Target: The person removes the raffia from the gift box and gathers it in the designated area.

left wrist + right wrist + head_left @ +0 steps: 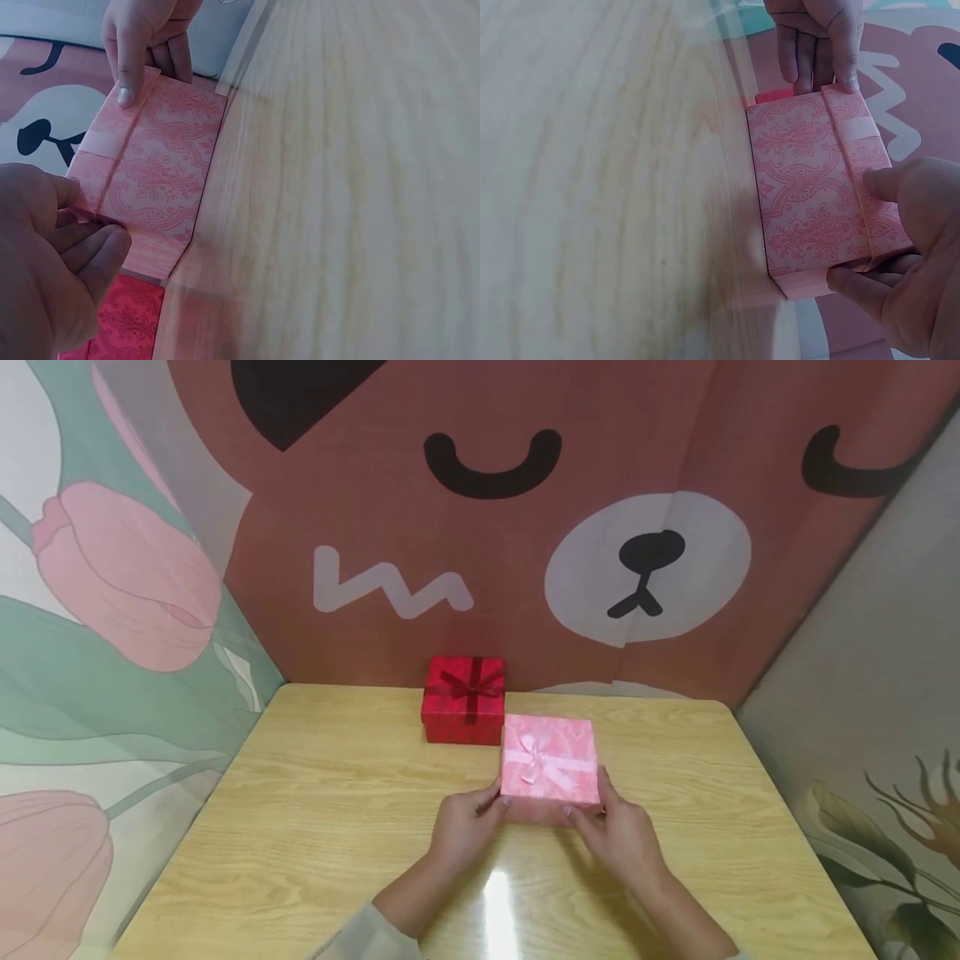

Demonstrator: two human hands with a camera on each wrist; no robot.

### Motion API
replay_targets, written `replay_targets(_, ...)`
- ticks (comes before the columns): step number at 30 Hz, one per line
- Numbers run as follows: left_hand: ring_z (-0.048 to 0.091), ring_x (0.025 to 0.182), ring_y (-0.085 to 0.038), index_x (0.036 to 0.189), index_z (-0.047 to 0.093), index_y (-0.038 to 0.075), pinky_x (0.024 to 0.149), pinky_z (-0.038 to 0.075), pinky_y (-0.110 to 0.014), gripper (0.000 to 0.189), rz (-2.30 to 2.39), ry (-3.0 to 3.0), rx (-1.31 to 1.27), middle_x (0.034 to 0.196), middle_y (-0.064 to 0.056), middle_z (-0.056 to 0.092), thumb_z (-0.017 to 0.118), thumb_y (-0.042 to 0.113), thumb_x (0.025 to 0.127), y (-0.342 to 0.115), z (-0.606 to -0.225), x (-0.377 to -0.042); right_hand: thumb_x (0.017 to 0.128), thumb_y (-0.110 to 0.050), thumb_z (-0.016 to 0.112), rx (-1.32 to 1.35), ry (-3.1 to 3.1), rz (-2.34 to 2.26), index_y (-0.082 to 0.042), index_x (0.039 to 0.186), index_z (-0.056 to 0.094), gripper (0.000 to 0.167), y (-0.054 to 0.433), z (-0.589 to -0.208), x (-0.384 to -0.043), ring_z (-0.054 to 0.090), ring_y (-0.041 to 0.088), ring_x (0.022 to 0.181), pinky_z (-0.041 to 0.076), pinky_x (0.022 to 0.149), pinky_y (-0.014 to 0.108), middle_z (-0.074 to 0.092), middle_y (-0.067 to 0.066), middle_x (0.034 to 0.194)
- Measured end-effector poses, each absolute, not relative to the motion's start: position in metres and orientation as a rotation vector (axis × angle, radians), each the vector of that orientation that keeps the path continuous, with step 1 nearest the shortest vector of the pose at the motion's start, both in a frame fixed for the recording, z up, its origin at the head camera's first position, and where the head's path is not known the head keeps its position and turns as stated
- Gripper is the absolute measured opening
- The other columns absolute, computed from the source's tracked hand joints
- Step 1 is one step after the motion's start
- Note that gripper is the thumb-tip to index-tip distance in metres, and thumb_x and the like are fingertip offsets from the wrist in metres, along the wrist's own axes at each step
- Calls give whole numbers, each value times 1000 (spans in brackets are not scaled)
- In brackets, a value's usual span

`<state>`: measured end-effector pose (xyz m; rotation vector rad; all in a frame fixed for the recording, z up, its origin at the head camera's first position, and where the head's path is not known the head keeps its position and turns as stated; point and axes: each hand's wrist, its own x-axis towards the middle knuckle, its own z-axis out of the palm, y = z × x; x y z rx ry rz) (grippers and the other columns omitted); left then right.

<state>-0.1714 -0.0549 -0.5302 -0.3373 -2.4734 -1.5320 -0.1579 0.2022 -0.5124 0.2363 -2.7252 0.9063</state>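
Note:
A pink patterned gift box (551,739) with a pale ribbon bow on its lid stands on the wooden table. My left hand (465,827) holds its left side, thumb at the near edge of the lid. On the opposite side my right hand (626,835) grips the box, with its thumb on the front face. In the right wrist view the right hand's (922,247) fingers lie along the side, below the lid's rim. A red gift box (463,727) with a dark red ribbon bow sits just behind and left of the pink one, close to its corner.
The light wooden table (315,827) has its back edge against a wall hanging with a brown bear face (510,543). A tulip-printed wall (127,577) runs along the left, and a grey plant-printed wall (862,693) along the right.

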Motion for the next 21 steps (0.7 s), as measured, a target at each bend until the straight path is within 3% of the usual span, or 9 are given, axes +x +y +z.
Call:
replay_targets(3, 70, 112, -14, 128, 73, 12, 89, 60, -31, 35, -1545, -2482, -337, 118, -3, 74, 77, 25, 96, -58, -529, -169, 92, -44, 79, 253, -2703, 900, 11, 153, 38, 92, 201, -512, -155, 77, 35, 86, 64, 69, 45, 74, 28, 99)
replay_targets(9, 69, 112, -16, 127, 73, 11, 89, 61, -31, 34, -1557, -2490, -338, 117, -4, 74, 78, 25, 96, -61, -526, -162, 91, -42, 81, 264, -2672, 905, 11, 152, 40, 91, 199, -513, -150, 77, 36, 86, 64, 69, 45, 74, 30, 99)
replay_targets(16, 68, 115, -15, 128, 73, 14, 93, 59, -32, 36, -1594, -2543, -278, 120, 0, 73, 75, 34, 97, -69, -524, -152, 89, -44, 82, 264, -2685, 924, 10, 152, 41, 92, 194, -514, -144, 76, 35, 95, 64, 76, 45, 66, 31, 123)
replay_targets(21, 68, 115, -15, 128, 73, 14, 93, 59, -33, 38, -1622, -2544, -256, 120, 2, 73, 76, 36, 97, -77, -525, -145, 87, -44, 85, 291, -2670, 948, 8, 152, 43, 93, 190, -516, -141, 74, 34, 101, 63, 79, 43, 64, 29, 127)
